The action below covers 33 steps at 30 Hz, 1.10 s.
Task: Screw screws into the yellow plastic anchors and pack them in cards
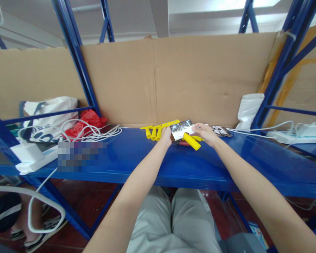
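Observation:
My left hand point(166, 135) grips the left edge of a black-and-white printed card point(181, 130), held just above the blue shelf. At the card's right edge, the fingers of my right hand point(204, 133) are pinched together on it. A yellow piece with a thick round handle point(192, 142) lies just below the card; whether it touches the card I cannot tell. Beside my left hand, several yellow pieces with round handles point(153, 133) lie in a row, partly hidden by that hand. Something red point(183, 143) shows under the card, mostly covered.
More dark printed cards point(221, 131) lie right of my right hand. A white packet point(249, 111) leans by the right post. White cables point(94, 131), a red plastic bag point(88, 123) and a cloth bag point(51, 117) are on the left. A cardboard sheet point(200, 77) stands behind the shelf point(136, 160).

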Each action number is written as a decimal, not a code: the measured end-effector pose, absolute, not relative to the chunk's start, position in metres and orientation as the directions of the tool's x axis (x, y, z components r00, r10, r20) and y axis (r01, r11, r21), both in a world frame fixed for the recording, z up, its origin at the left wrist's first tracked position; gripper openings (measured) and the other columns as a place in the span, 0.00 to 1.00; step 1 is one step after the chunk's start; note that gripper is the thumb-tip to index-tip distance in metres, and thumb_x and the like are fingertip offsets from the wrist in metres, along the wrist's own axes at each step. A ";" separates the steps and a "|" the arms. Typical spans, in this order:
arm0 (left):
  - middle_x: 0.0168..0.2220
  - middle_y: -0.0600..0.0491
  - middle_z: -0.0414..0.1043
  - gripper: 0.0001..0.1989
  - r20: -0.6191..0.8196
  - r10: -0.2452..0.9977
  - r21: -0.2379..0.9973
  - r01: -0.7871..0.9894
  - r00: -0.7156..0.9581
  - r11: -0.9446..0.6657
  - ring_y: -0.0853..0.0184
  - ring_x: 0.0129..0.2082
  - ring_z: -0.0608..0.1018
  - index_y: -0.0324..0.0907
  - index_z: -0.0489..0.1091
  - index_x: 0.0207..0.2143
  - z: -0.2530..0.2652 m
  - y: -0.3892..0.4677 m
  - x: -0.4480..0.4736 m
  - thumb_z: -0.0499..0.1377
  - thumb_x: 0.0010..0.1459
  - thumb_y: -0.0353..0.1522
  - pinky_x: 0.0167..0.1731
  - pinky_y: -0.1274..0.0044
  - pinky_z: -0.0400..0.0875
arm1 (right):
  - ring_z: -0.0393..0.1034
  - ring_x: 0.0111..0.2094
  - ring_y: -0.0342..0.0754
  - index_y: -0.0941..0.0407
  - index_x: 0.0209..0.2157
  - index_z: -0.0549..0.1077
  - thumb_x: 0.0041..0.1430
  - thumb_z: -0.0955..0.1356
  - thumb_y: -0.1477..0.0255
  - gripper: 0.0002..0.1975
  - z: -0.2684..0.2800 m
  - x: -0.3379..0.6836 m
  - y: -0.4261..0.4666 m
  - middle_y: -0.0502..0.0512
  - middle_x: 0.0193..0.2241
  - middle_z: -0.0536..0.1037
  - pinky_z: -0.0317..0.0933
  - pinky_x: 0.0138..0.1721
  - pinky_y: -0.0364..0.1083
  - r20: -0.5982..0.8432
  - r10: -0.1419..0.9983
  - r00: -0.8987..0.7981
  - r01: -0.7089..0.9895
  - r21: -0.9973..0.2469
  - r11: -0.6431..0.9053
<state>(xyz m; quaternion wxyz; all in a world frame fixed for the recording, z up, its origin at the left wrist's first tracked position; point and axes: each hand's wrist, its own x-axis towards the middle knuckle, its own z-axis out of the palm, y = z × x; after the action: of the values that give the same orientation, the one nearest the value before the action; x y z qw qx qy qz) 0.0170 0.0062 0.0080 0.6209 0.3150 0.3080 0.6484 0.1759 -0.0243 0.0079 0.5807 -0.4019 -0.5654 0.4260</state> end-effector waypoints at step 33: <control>0.22 0.56 0.72 0.11 0.260 0.954 0.926 -0.244 -0.146 -0.290 0.68 0.29 0.76 0.39 0.71 0.20 -0.004 0.009 0.019 0.60 0.41 0.16 0.40 0.72 0.72 | 0.71 0.31 0.47 0.56 0.32 0.71 0.51 0.67 0.70 0.05 0.000 0.188 -0.014 0.56 0.31 0.76 0.67 0.39 0.50 0.566 0.815 0.121 0.568 -0.713 0.411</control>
<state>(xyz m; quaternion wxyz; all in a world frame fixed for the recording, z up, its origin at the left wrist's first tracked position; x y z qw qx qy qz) 0.0194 0.0094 -0.0043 0.4579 0.4660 0.3813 0.6540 0.1880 -0.0140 -0.0003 0.5290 -0.5298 -0.6525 0.1170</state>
